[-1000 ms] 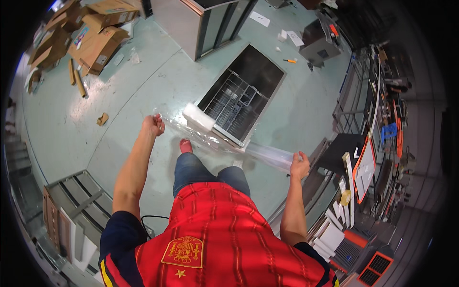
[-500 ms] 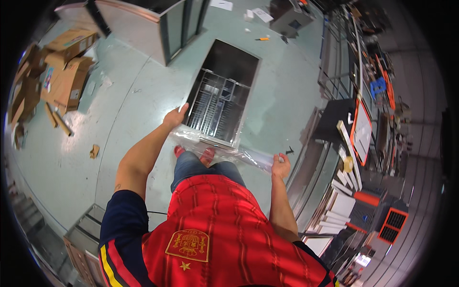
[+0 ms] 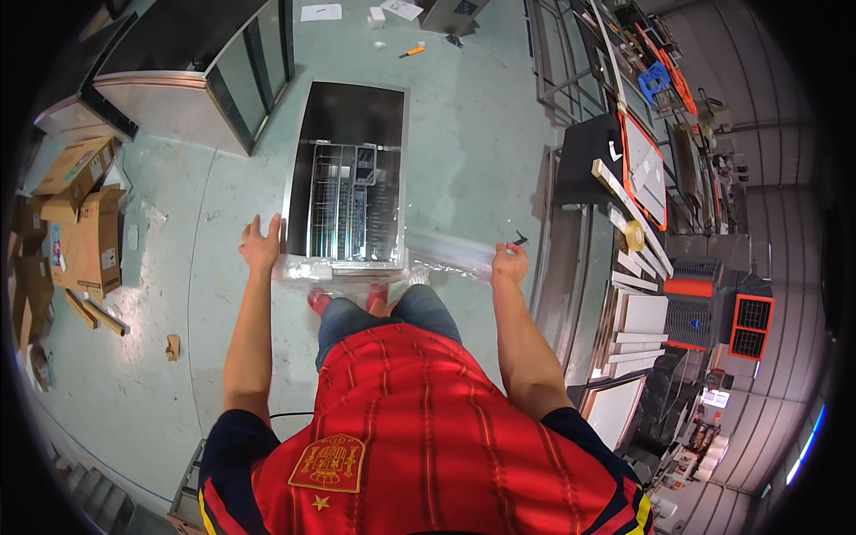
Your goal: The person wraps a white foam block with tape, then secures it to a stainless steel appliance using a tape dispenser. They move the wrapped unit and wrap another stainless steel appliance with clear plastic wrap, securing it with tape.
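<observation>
In front of my feet stands a long dark cabinet (image 3: 350, 116) with a metal-edged frame. A wire rack (image 3: 334, 201) shows inside it. Clear plastic film (image 3: 446, 254) covers its near end and stretches off to the right. My right hand (image 3: 509, 265) is closed on the far end of that film, out to the cabinet's right. Beside the cabinet's near left corner is my left hand (image 3: 260, 245), its fingers spread; whether it touches the edge or the film there I cannot tell.
Cardboard boxes (image 3: 94, 236) and cardboard strips (image 3: 102, 314) lie at the left. A larger cabinet (image 3: 169, 98) stands at the far left. Metal frames, white boards (image 3: 642, 316) and a black panel (image 3: 584, 160) line the right. An orange-handled tool (image 3: 412, 52) lies on the far floor.
My left hand has come away from the cabinet's side edge and its fingers have spread. My right hand keeps the film drawn out to the right. The view has turned.
</observation>
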Available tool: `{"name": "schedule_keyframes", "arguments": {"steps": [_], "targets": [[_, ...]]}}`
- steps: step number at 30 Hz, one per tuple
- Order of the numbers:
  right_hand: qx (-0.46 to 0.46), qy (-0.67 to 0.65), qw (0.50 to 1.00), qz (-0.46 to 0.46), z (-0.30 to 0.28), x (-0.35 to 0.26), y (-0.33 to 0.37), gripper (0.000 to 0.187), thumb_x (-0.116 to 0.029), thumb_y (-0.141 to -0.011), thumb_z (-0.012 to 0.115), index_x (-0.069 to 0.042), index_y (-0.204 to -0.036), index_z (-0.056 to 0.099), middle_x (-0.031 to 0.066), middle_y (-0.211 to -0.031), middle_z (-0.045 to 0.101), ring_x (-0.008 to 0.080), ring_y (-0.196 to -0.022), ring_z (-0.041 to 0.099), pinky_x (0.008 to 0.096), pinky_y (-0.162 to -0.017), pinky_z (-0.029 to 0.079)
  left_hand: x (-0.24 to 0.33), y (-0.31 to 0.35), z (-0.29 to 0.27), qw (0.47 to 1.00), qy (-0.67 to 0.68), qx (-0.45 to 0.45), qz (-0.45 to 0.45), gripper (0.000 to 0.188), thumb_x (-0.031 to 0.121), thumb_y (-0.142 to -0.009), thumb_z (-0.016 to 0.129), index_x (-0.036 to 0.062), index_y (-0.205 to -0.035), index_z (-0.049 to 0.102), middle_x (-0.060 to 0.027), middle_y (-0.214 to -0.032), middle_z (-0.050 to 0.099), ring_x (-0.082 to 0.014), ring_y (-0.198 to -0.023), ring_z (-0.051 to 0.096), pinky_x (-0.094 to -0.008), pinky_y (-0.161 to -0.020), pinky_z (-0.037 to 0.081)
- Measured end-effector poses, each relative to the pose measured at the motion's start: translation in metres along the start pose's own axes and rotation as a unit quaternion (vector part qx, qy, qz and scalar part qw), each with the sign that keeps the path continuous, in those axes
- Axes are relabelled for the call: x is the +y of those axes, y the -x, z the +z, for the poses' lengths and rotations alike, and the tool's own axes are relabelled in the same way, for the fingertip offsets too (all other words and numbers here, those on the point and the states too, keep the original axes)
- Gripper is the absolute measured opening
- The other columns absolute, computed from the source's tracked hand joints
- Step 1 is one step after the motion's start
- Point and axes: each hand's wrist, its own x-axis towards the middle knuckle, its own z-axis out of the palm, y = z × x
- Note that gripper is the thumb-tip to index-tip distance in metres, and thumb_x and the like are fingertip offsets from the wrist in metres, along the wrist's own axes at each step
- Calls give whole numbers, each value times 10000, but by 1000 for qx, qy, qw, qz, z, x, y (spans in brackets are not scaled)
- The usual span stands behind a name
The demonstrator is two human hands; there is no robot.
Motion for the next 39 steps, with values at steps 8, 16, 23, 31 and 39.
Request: {"name": "schedule_keyframes", "arguments": {"steps": [8, 16, 23, 31, 39], "targets": [[-89, -164, 978, 95, 47, -18, -62, 357, -164, -872, 839, 40, -1146, 737, 252, -1220, 762, 367, -1050, 755, 481, -955, 575, -12, 1, 7, 956, 158, -231, -92, 877, 724, -979, 641, -15, -1451, 672, -260, -1483, 633, -377, -1319, 642, -435, -1134, 483], [-195, -165, 948, 192, 97, -27, -96, 354, -116, -894, 831, 94, -1161, 733, 264, -1208, 758, 379, -1065, 743, 483, -955, 571, 42, 96, -11, 923, -23, 384, 15, 503, 402, -1042, 710, 46, -1398, 715, -207, -1541, 520, -408, -1297, 516, -515, -1121, 424], [-321, -226, 885, 251, 109, -30, -132, 402, -169, -1033, 700, 67, -1355, 655, 247, -1382, 688, 396, -1160, 723, 504, -1012, 602, 106, 288, 158, 587, 649, -198, -442, 216, 118, -1076, 576, 94, -873, 646, -67, -731, 594, -181, -643, 572, -362, -588, 499], [-457, -89, 853, 234, 121, -28, -191, 495, -390, -1103, 618, -6, -1415, 593, 143, -1356, 711, 360, -1213, 713, 571, -1009, 585, 245, 280, 350, 347, 785, -248, -449, 495, 455, -1045, 541, 58, -1310, 674, -161, -1252, 655, -295, -1090, 643, -473, -948, 523], [-474, 138, 859, 138, 121, -98, -177, 311, -445, -1099, 623, -150, -1002, 633, 19, -808, 690, 198, -629, 625, 463, -593, 487, 299, 241, 438, 206, 884, -29, -418, 902, 810, -1003, 428, 61, -1478, 594, -209, -1515, 605, -383, -1359, 586, -583, -1188, 428]]}}
